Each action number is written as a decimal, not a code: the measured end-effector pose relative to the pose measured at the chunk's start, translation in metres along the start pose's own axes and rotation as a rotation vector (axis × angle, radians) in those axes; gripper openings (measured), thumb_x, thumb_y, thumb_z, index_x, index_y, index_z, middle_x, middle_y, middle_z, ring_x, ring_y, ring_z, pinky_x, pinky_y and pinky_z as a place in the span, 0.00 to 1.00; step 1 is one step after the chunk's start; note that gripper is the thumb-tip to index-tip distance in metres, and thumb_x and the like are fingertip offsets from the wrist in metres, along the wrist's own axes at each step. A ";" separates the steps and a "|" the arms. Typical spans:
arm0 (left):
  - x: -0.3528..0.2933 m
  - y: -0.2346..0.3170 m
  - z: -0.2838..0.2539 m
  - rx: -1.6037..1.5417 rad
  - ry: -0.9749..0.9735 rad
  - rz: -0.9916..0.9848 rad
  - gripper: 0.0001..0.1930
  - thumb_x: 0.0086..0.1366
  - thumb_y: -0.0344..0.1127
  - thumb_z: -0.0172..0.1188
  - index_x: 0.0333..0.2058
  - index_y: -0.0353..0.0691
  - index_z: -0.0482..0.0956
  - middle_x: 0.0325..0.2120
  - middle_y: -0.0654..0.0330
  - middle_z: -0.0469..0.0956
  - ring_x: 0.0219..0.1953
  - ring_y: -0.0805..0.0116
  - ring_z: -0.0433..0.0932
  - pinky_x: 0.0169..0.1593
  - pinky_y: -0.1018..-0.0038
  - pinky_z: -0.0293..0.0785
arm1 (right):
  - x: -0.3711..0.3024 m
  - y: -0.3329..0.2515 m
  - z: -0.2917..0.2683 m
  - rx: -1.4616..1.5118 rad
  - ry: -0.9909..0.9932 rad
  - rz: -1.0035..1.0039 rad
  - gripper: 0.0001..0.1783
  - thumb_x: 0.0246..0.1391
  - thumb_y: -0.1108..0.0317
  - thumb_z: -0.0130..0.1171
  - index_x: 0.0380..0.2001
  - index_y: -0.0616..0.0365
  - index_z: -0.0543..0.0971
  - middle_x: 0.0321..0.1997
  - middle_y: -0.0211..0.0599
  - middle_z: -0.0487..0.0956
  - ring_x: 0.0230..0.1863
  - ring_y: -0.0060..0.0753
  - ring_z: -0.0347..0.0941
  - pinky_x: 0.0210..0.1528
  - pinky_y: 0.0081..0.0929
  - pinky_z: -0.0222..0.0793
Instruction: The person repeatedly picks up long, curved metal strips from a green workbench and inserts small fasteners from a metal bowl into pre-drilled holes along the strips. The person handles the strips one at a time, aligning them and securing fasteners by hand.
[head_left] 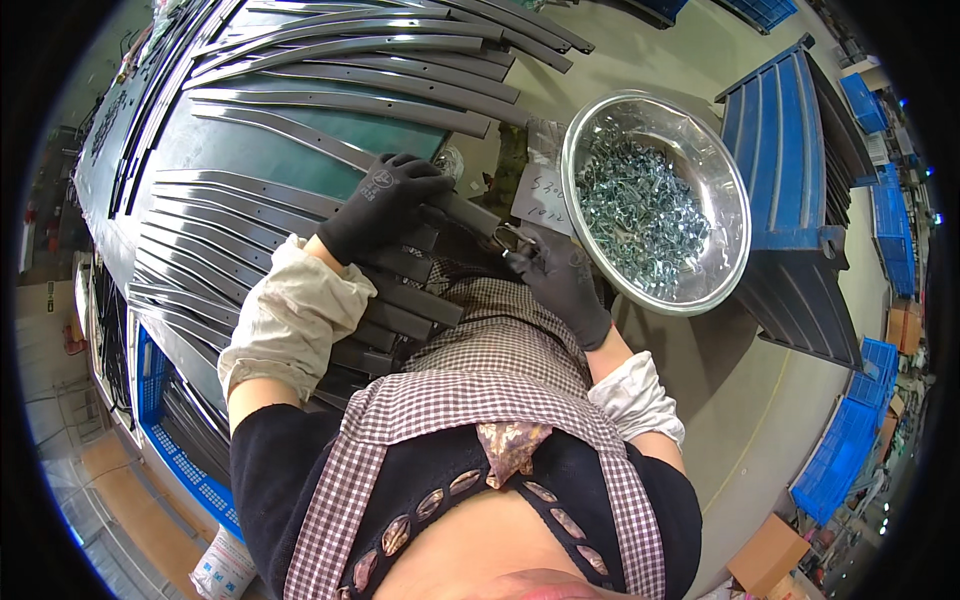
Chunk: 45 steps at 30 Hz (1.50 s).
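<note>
My left hand (382,208), in a dark work glove, is wrapped round a long dark grey metal strip (468,213) close to its right end. At that end my right hand (562,284), gloved too, pinches a small shiny metal clip (512,238). The clip touches or nearly touches the strip's tip; which one, I cannot tell. Beside my right hand stands a large clear round bowl (741,215) with a heap of small silvery clips (640,215) in it. More grey strips (225,215) lie in a row under and left of my left arm.
Further strips (350,60) lie across the far part of the green-topped table (300,140). A paper with handwriting (542,190) lies left of the bowl. To the right stands a big blue crate (775,150). A blue basket (185,450) holding strips sits at lower left.
</note>
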<state>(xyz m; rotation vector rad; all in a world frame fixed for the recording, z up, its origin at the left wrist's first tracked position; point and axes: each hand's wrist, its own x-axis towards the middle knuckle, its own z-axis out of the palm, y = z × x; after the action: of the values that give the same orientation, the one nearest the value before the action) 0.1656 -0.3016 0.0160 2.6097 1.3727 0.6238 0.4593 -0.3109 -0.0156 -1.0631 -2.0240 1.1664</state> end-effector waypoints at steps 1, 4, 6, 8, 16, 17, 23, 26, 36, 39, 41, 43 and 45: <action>-0.003 0.001 0.001 -0.055 -0.055 -0.059 0.23 0.51 0.42 0.69 0.47 0.45 0.82 0.42 0.58 0.81 0.47 0.54 0.76 0.54 0.58 0.67 | 0.004 0.002 0.004 -0.068 0.031 -0.115 0.16 0.54 0.67 0.66 0.45 0.60 0.78 0.30 0.43 0.79 0.32 0.43 0.76 0.36 0.37 0.71; -0.003 0.003 0.000 -0.128 -0.122 -0.120 0.20 0.50 0.40 0.69 0.44 0.45 0.83 0.44 0.58 0.80 0.49 0.54 0.75 0.57 0.58 0.65 | 0.015 0.014 0.011 -0.149 0.064 -0.259 0.15 0.53 0.67 0.65 0.43 0.60 0.78 0.29 0.46 0.78 0.32 0.49 0.76 0.35 0.40 0.71; -0.001 0.003 0.000 -0.160 -0.118 -0.125 0.19 0.50 0.38 0.70 0.43 0.44 0.83 0.43 0.58 0.80 0.49 0.54 0.75 0.56 0.59 0.66 | 0.022 0.018 0.012 -0.132 0.044 -0.208 0.14 0.54 0.67 0.64 0.42 0.61 0.78 0.29 0.47 0.78 0.32 0.51 0.76 0.35 0.42 0.71; -0.001 0.003 0.001 -0.207 -0.101 -0.138 0.18 0.49 0.37 0.70 0.42 0.45 0.84 0.42 0.58 0.81 0.48 0.53 0.75 0.55 0.59 0.67 | 0.027 0.017 0.013 -0.082 0.002 -0.073 0.12 0.55 0.66 0.62 0.40 0.61 0.78 0.29 0.48 0.78 0.33 0.51 0.76 0.35 0.42 0.71; -0.002 0.008 0.000 -0.185 -0.012 -0.180 0.17 0.48 0.36 0.70 0.40 0.43 0.84 0.38 0.57 0.80 0.45 0.51 0.75 0.50 0.59 0.71 | -0.001 0.013 -0.011 -0.265 -0.012 -0.070 0.12 0.62 0.63 0.57 0.40 0.62 0.79 0.33 0.52 0.79 0.35 0.54 0.76 0.38 0.42 0.71; -0.002 0.007 0.001 -0.178 -0.018 -0.181 0.17 0.48 0.36 0.69 0.40 0.43 0.84 0.39 0.57 0.80 0.45 0.51 0.75 0.50 0.59 0.71 | -0.005 0.012 -0.013 -0.255 -0.053 -0.068 0.12 0.62 0.63 0.57 0.41 0.61 0.79 0.35 0.53 0.79 0.38 0.55 0.77 0.41 0.42 0.72; -0.003 0.007 -0.001 -0.173 -0.017 -0.151 0.18 0.49 0.33 0.69 0.42 0.41 0.84 0.37 0.56 0.79 0.45 0.51 0.74 0.49 0.60 0.73 | 0.004 0.020 -0.006 -0.312 -0.047 -0.161 0.12 0.60 0.62 0.57 0.35 0.61 0.80 0.28 0.49 0.78 0.30 0.53 0.74 0.33 0.43 0.68; -0.003 0.007 0.001 -0.179 -0.024 -0.168 0.18 0.49 0.32 0.69 0.41 0.41 0.84 0.37 0.55 0.79 0.44 0.51 0.74 0.48 0.60 0.73 | 0.003 0.024 -0.011 -0.180 -0.232 -0.015 0.15 0.63 0.61 0.56 0.47 0.58 0.80 0.35 0.50 0.80 0.38 0.51 0.77 0.42 0.40 0.72; -0.004 0.007 0.001 -0.183 -0.027 -0.162 0.19 0.47 0.34 0.71 0.41 0.41 0.84 0.38 0.56 0.79 0.43 0.52 0.74 0.49 0.60 0.73 | 0.004 0.020 -0.003 -0.199 -0.146 -0.083 0.14 0.63 0.59 0.55 0.37 0.59 0.79 0.26 0.48 0.76 0.29 0.49 0.74 0.33 0.43 0.68; -0.004 0.008 -0.001 -0.166 -0.036 -0.162 0.19 0.47 0.34 0.71 0.41 0.41 0.84 0.38 0.56 0.79 0.44 0.52 0.74 0.49 0.60 0.73 | 0.014 -0.001 0.002 -0.527 -0.127 -0.150 0.12 0.61 0.59 0.56 0.33 0.56 0.78 0.26 0.46 0.77 0.31 0.47 0.76 0.33 0.43 0.70; -0.005 0.008 -0.003 -0.160 -0.057 -0.173 0.19 0.48 0.34 0.71 0.41 0.41 0.84 0.38 0.57 0.79 0.45 0.52 0.75 0.49 0.61 0.73 | 0.021 -0.004 0.008 -0.662 -0.137 -0.193 0.11 0.60 0.59 0.56 0.31 0.55 0.77 0.26 0.44 0.77 0.31 0.46 0.77 0.33 0.43 0.72; -0.009 0.007 -0.002 -0.217 -0.070 -0.204 0.18 0.48 0.34 0.70 0.40 0.40 0.84 0.38 0.56 0.79 0.45 0.52 0.75 0.49 0.61 0.73 | 0.018 -0.004 0.002 -0.559 -0.162 -0.220 0.11 0.60 0.58 0.57 0.32 0.54 0.78 0.25 0.43 0.78 0.30 0.46 0.77 0.32 0.42 0.72; -0.013 0.009 -0.003 -0.263 -0.058 -0.200 0.16 0.50 0.35 0.70 0.39 0.40 0.83 0.37 0.56 0.79 0.44 0.52 0.76 0.49 0.61 0.74 | 0.013 -0.004 -0.009 -0.514 -0.181 -0.257 0.11 0.60 0.58 0.57 0.32 0.54 0.79 0.26 0.42 0.78 0.29 0.45 0.77 0.31 0.42 0.73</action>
<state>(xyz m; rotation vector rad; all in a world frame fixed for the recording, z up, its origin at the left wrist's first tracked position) 0.1649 -0.3176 0.0177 2.2375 1.4051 0.6450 0.4579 -0.2975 -0.0067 -0.9053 -2.5974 0.6409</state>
